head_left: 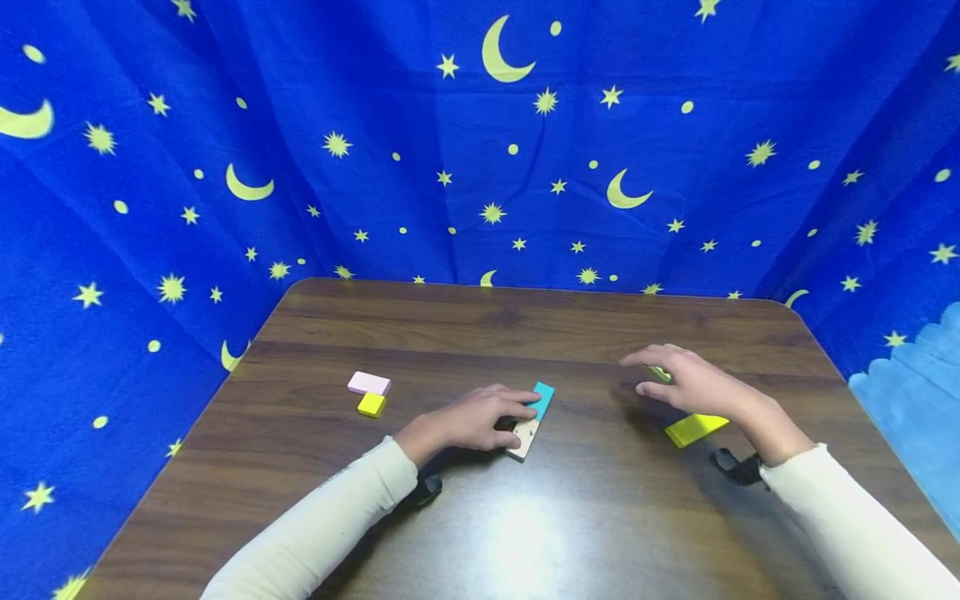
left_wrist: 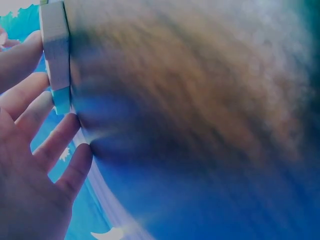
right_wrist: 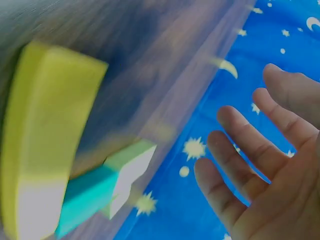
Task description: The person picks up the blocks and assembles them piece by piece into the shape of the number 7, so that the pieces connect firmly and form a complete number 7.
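My left hand [head_left: 483,418] rests at a cream speckled block [head_left: 524,439] and a turquoise block [head_left: 544,398], which lie end to end on the table. Its thumb touches the cream block and its fingertips reach the turquoise one; in the left wrist view, the fingers [left_wrist: 55,142] are fairly straight and spread. Held above the table on the right, my right hand [head_left: 693,382] has spread fingers and nothing in them. Below it lie a lime-yellow block [head_left: 693,429] and a green block [head_left: 660,374], partly hidden. The right wrist view also shows a teal block [right_wrist: 90,197] there.
On the left of the wooden table [head_left: 420,325], a pale pink block [head_left: 369,383] touches or nearly touches a small yellow block [head_left: 371,405]. A blue curtain [head_left: 405,108] with moons and stars hangs behind the table. Black straps circle both wrists.
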Tool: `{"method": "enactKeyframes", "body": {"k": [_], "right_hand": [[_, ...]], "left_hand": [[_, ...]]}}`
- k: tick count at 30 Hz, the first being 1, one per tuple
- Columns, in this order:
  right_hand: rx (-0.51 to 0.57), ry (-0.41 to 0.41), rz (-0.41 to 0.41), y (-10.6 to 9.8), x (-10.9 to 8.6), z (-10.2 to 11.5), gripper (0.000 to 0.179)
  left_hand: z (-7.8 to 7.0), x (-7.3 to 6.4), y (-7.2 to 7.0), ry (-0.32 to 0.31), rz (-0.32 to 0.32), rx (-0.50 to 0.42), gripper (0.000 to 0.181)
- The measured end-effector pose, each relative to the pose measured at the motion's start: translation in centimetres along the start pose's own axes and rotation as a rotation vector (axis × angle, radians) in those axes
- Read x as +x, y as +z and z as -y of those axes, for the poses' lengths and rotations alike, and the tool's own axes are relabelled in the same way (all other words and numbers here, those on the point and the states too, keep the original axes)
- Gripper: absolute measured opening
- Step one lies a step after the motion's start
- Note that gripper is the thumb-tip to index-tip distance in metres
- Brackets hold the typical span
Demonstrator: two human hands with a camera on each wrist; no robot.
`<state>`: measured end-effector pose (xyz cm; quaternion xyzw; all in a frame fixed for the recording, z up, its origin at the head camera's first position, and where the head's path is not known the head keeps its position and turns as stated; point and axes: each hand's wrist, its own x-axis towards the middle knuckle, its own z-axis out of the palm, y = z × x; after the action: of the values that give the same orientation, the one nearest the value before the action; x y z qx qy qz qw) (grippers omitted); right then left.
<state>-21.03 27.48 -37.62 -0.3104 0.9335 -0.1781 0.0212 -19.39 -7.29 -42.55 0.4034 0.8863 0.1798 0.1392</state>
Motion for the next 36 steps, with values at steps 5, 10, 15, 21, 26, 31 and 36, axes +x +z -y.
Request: {"method": "enactKeyframes", "body": {"k": [5,10,15,21,26,31,36], "right_hand": [[-0.053,0.013,-0.059,-0.7,-2.1,-1.6,0.038],[-0.105,0.0,-0.145,-0.4,-3.4,-3.4,0.037],[-0.075,0.049,-0.137,-0.2,-3.9,-4.5,0.036],[-0.06,0.079,-0.123,-0.6,-3.5,-5.0,0.036],[-0.039,0.127,-0.08,-1.0,-2.8,-5.4,0.038],[-0.015,0.129,-0.076,-0.9,-1.9,-6.1,0.037],[-0.03,0.146,-0.079,-0.5,-1.0,-7.2,0.036]], "left_hand": [[0.0,0.1,0.1,-0.002,0.002,-0.005,0.052],[0.1,0.0,0.1,-0.006,-0.003,-0.018,0.051],[0.1,0.1,0.2,-0.004,-0.006,-0.02,0.051],[0.2,0.2,0.3,-0.017,-0.003,-0.02,0.052],[0.2,0.2,0.3,-0.028,-0.001,-0.018,0.052],[0.2,0.1,0.3,-0.026,-0.002,-0.022,0.052],[0.1,0.1,0.4,-0.024,0.0,-0.018,0.052]]}}
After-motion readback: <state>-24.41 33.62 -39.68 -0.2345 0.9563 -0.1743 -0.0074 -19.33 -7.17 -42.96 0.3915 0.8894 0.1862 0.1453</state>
